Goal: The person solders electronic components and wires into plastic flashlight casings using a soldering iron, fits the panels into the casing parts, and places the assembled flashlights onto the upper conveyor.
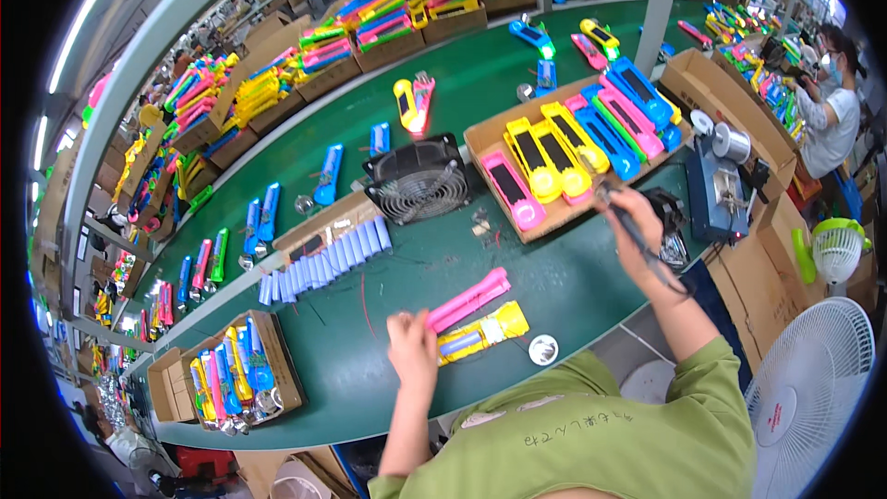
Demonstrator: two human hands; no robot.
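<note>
My left hand [412,348] is at the left ends of a long pink plastic casing [471,299] and an open yellow casing [495,327]. Its fingers are curled together, slightly blurred, and what they pinch is hidden. Inside the yellow casing lies a lilac cylindrical cell [457,344]. A round silvery reflector [543,349] rests just right of that casing. My right hand [639,229] is raised at the near right of a cardboard box, closed around a soldering iron [626,220] with a dark cord. The iron's tip points up and left, toward the casings in the box.
The cardboard box [545,225] holds several coloured casings with dark panels. Behind the work stands a black fan [420,187]; lilac cells [325,261] line up left of it. A blue machine [716,194] with a solder spool [731,143] sits right. Another box [288,365] is at left.
</note>
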